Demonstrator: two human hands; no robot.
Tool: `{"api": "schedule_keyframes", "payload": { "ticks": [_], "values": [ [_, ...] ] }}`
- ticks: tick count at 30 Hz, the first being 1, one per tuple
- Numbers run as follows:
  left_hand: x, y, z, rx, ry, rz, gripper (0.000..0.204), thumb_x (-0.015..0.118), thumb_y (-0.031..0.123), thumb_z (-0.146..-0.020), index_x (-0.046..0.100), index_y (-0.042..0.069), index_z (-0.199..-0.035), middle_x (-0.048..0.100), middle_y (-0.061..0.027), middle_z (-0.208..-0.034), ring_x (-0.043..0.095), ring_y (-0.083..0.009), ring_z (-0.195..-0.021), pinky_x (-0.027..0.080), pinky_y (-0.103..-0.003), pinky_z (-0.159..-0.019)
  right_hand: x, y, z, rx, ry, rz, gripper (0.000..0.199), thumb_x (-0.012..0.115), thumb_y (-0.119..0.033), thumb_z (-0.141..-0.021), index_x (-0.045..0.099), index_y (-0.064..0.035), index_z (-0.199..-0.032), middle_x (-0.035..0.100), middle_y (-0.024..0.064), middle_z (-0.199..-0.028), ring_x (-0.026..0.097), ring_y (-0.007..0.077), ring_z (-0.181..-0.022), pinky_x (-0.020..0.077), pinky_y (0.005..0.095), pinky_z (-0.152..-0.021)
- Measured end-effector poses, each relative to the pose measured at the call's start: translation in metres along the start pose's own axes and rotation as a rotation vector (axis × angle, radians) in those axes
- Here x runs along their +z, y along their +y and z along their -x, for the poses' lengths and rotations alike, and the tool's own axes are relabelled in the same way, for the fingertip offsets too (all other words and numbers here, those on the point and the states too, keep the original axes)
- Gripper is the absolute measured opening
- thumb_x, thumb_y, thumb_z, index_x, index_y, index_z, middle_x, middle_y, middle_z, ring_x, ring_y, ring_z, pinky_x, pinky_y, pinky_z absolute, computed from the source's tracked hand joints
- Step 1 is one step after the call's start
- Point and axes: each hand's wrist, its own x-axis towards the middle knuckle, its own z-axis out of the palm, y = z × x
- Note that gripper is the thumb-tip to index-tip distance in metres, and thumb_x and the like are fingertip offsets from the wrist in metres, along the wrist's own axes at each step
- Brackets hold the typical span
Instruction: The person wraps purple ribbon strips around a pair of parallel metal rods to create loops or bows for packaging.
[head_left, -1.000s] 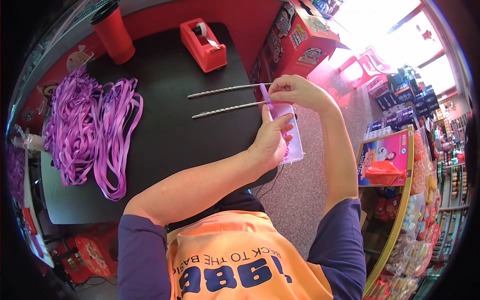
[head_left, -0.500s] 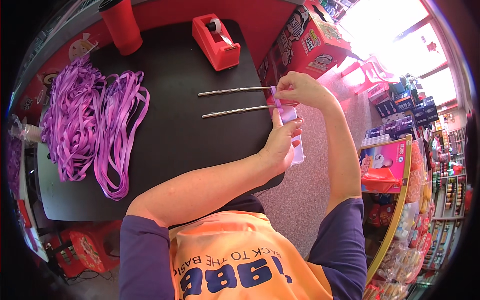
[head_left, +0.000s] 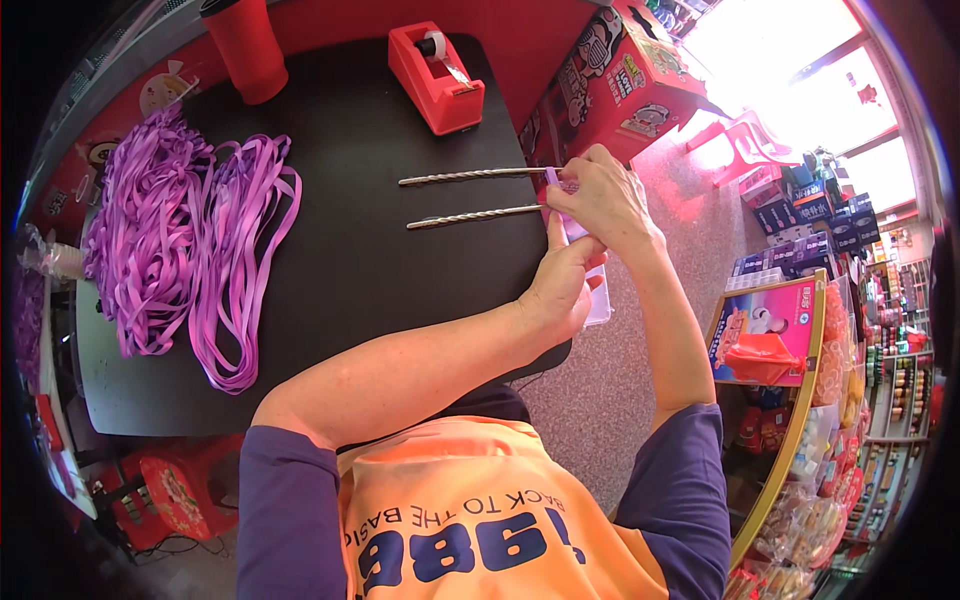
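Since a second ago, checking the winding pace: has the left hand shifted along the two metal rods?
Cannot tell: the left hand sits just short of the two metal rods' near ends, beside the right hand, as before. The camera moved.

A big red cardboard box with cartoon pictures [head_left: 610, 85] stands on the floor, touching the far right corner of the black worktop [head_left: 350, 260]. To the right of the worktop, a curved yellow shop shelf [head_left: 800, 420] holds a pink and blue box with a picture on its front [head_left: 765, 330]. Many small shiny packets [head_left: 810, 500] sit lower on that shelf. Farther right of the worktop, dark blue boxes [head_left: 790, 215] are stacked on the floor. A round white sticker with a picture [head_left: 160, 95] sits on the red wall behind the worktop's far left edge.
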Motion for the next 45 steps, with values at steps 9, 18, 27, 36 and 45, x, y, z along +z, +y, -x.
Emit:
{"api": "schedule_keyframes", "payload": {
  "ticks": [9, 18, 27, 36, 45],
  "values": [
    [0.0, -0.001, 0.0, -0.022, -0.007, 0.06, 0.074, 0.052, 0.002, -0.078, 0.021, 0.029, -0.139, 0.05, -0.0017, -0.112, 0.048, -0.0121, -0.094, 0.034, -0.034, -0.085, 0.051, 0.072, -0.001, 0.352, 0.023, -1.182, 0.027, 0.058, -0.023, -0.092, 0.065, 0.0008, -0.103, 0.063, 0.0034, -0.083, 0.056, 0.0105, -0.076, 0.0457, 0.0243, -0.069],
    [0.001, 0.005, 0.006, -0.047, 0.012, 0.06, 0.077, 0.051, 0.003, -0.08, 0.015, 0.028, -0.144, 0.052, -0.0022, -0.11, 0.048, -0.0131, -0.098, 0.035, -0.034, -0.088, 0.092, 0.049, 0.002, 0.411, -0.456, -1.973, 0.027, 0.061, -0.023, -0.09, 0.061, -0.0027, -0.107, 0.065, 0.0057, -0.089, 0.062, 0.0145, -0.078, 0.0512, 0.0272, -0.066],
    [0.001, 0.004, 0.003, -0.055, -0.029, 0.052, 0.084, 0.051, 0.005, -0.078, 0.009, 0.029, -0.146, 0.051, -0.0008, -0.109, 0.046, -0.0116, -0.1, 0.032, -0.033, -0.087, 0.089, 0.064, -0.001, 0.463, -0.593, -2.138, 0.016, 0.063, -0.019, -0.088, 0.064, -0.0055, -0.098, 0.068, 0.0073, -0.088, 0.064, 0.0172, -0.078, 0.0537, 0.029, -0.067],
    [0.001, 0.006, 0.006, -0.023, -0.004, 0.064, 0.081, 0.051, 0.004, -0.077, 0.014, 0.028, -0.144, 0.052, -0.0006, -0.11, 0.046, -0.0116, -0.099, 0.031, -0.033, -0.089, 0.09, 0.055, -0.002, 0.577, -0.505, -2.154, 0.016, 0.063, -0.022, -0.087, 0.064, -0.0066, -0.085, 0.066, 0.0067, -0.079, 0.063, 0.0191, -0.071, 0.0519, 0.0341, -0.064],
    [0.002, 0.007, 0.006, -0.018, 0.004, 0.054, 0.068, 0.051, 0.007, -0.078, 0.026, 0.027, -0.138, 0.051, -0.0023, -0.113, 0.047, -0.0138, -0.098, 0.034, -0.034, -0.09, 0.079, 0.076, -0.009, 0.519, -0.501, -1.837, 0.038, 0.056, -0.044, -0.09, 0.064, -0.0074, -0.083, 0.063, 0.006, -0.08, 0.059, 0.0201, -0.075, 0.0488, 0.0331, -0.07]
  ]
}}
